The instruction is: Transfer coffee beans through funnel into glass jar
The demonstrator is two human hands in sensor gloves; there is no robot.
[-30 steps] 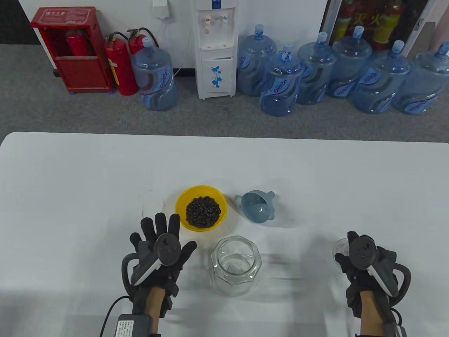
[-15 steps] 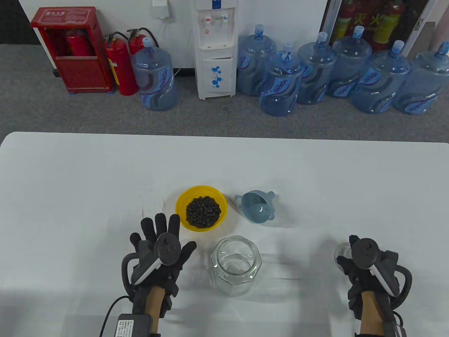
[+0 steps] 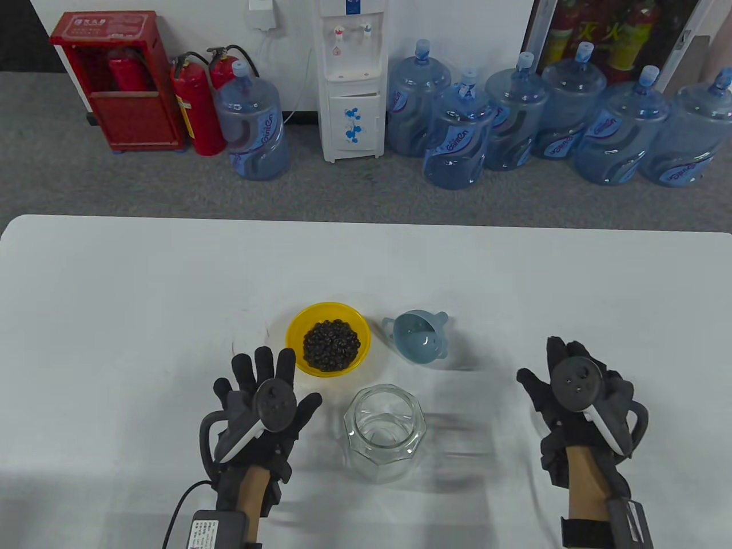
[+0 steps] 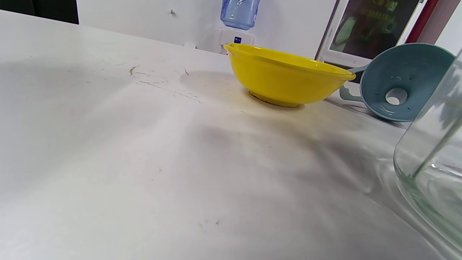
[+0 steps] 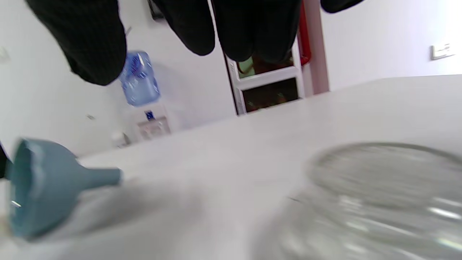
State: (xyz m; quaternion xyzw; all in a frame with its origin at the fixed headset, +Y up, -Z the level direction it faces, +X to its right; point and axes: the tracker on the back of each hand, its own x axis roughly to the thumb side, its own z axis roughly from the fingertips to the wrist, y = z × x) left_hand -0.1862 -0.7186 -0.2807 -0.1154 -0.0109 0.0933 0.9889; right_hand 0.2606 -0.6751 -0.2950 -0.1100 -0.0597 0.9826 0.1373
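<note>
Coffee beans, dark and round, fill the bottom of one yellow bowl that stands on the white table just beyond the fingertips of the left hand. One clear glass jar, with faceted sides, a wide open mouth and nothing inside, stands upright just to the right of that hand, between the two hands. One grey-blue funnel lies tipped on its side past the jar and right of the bowl, apart from it, its wide mouth turned toward the hands and its spout pointing away. In the left wrist view the bowl, the funnel and the jar's wall line up left to right. The left hand lies flat with fingers spread, holding nothing. The right hand hovers well right of the jar, fingers loosely spread and holding nothing. Its wrist view shows a blurred clear glass lid on the table beneath its fingers, not touched.
</note>
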